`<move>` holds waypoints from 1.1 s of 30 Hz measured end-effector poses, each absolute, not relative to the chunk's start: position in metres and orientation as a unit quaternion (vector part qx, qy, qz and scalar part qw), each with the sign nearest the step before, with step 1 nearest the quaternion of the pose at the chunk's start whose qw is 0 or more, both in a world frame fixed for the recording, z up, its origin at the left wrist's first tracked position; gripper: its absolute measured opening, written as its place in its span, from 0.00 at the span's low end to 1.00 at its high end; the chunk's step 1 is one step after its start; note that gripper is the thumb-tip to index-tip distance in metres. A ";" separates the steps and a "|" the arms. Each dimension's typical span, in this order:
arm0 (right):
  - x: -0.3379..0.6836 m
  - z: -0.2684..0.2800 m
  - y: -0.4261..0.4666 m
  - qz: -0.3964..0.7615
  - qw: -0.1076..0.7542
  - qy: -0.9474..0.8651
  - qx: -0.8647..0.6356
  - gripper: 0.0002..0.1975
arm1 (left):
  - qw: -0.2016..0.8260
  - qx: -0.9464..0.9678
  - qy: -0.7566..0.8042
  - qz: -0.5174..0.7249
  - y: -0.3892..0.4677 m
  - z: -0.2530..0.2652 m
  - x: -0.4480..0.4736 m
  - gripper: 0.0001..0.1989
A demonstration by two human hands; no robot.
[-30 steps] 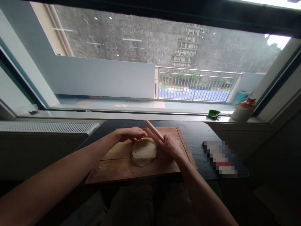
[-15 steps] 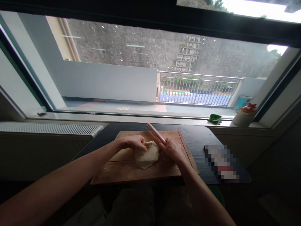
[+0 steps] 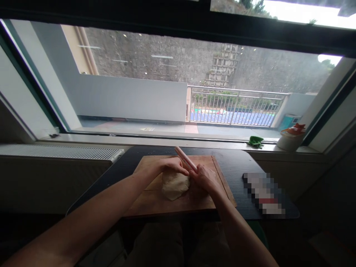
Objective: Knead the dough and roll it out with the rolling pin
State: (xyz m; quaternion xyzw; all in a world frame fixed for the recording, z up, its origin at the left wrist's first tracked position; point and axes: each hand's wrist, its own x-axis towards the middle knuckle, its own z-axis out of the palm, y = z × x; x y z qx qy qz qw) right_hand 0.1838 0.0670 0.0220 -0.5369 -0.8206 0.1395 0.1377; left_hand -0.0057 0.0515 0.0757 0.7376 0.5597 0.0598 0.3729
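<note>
A pale lump of dough [image 3: 175, 185] lies on a wooden cutting board [image 3: 169, 208]. My left hand [image 3: 174, 165] arches over the dough's far edge with its fingers bent downward. Its fingertips reach the dough's far right corner, close to the fingers of my other hand; what they pinch there is hidden. On the right, my right hand [image 3: 204, 176] is closed around the near end of a pinkish rolling pin [image 3: 185, 158]. The pin slants away to the far left, beyond the dough.
The board rests on a dark table [image 3: 232, 163] below a large window. A blurred-out flat object [image 3: 264, 193] lies at the table's right. Along the sill [image 3: 194, 142] are a green item [image 3: 255, 141] and a white pot [image 3: 289, 142]. A radiator [image 3: 61, 151] stands left.
My left hand has shifted right, from the dough's left far edge to its right far corner beside my other hand. My right hand keeps hold of the rolling pin. The view has moved slightly.
</note>
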 end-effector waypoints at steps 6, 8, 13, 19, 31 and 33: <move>0.189 0.031 0.060 0.157 0.134 -0.824 -0.528 0.29 | 0.378 0.752 0.538 0.033 0.055 0.075 0.005 0.13; 0.188 0.032 0.061 0.161 0.123 -0.822 -0.533 0.28 | 0.406 0.739 0.536 0.038 0.053 0.075 -0.001 0.15; 0.184 0.027 0.067 0.142 0.120 -0.812 -0.553 0.30 | 0.472 0.705 0.525 0.063 0.049 0.073 -0.008 0.18; 0.184 0.025 0.066 0.140 0.147 -0.815 -0.542 0.31 | 0.429 0.752 0.499 0.033 0.052 0.080 0.006 0.15; 0.184 0.027 0.066 0.142 0.141 -0.816 -0.542 0.29 | 0.533 0.679 0.504 0.037 0.046 0.081 -0.004 0.21; 0.184 0.027 0.065 0.144 0.143 -0.818 -0.538 0.28 | 0.521 0.688 0.504 0.034 0.045 0.083 -0.002 0.20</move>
